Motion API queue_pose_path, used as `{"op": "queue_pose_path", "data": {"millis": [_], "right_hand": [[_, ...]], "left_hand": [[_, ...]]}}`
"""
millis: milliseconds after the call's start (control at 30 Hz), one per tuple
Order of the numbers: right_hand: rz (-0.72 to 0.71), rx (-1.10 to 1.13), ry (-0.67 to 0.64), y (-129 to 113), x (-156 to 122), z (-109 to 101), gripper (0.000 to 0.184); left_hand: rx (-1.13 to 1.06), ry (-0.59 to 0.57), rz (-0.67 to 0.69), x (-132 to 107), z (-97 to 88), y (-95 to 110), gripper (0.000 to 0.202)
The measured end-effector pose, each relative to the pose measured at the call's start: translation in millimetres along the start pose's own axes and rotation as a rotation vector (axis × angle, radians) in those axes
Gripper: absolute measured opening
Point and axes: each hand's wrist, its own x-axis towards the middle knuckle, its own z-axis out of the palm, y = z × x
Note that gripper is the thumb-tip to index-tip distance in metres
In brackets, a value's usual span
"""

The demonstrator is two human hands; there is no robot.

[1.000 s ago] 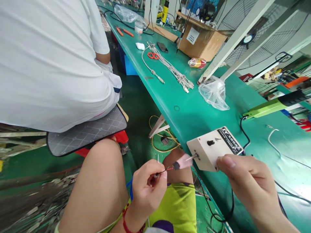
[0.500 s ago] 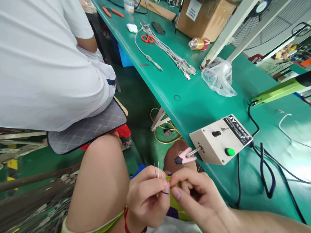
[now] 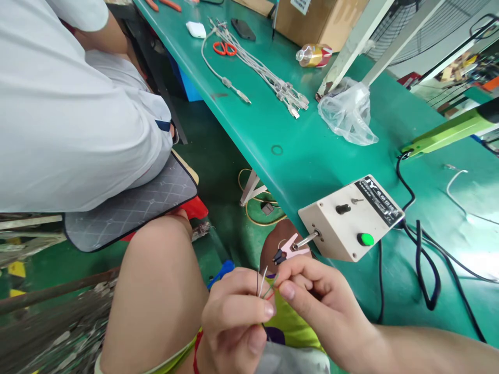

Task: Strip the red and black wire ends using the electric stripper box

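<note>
My left hand (image 3: 237,317) is closed, pinching a small bunch of thin wires between thumb and fingers. A black wire (image 3: 258,280) and a white wire (image 3: 263,281) stick up from the pinch. A green wire (image 3: 272,287) leans right toward my right hand (image 3: 312,301), whose thumb and forefinger are pinched at its tip. Lower down, a short red wire (image 3: 270,297) shows between the hands. The cable below the pinch is hidden by my left fingers. Just above my right hand is a pink clip (image 3: 290,249) with black-covered jaws, on the shaft of a beige box.
The beige box (image 3: 351,218) with a green button stands at the edge of the green table (image 3: 249,135). Grey USB cables (image 3: 265,72), red-handled scissors (image 3: 225,49), a plastic bag (image 3: 349,114) and a bottle (image 3: 314,55) lie farther back. A person (image 3: 78,114) sits at left.
My right fingers have moved from the base of the wires, by the left thumb, up to the green wire's tip. The green wire now bends right. The view has shifted slightly.
</note>
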Motion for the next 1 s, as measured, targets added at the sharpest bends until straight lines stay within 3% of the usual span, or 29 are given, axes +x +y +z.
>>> {"op": "queue_pose_path", "data": {"millis": [133, 333, 1000], "right_hand": [[-0.018, -0.051, 0.034, -2, 0, -1, 0.046], [-0.162, -0.158, 0.115, -10, -1, -5, 0.050], [-0.123, -0.142, 0.123, -9, 0, -9, 0.053]], "left_hand": [[0.005, -0.077, 0.004, 6, -2.5, 0, 0.028], [0.065, -0.043, 0.006, 9, -5.3, -1, 0.023], [0.093, -0.004, 0.025, 12, -6.9, -2, 0.019]]}}
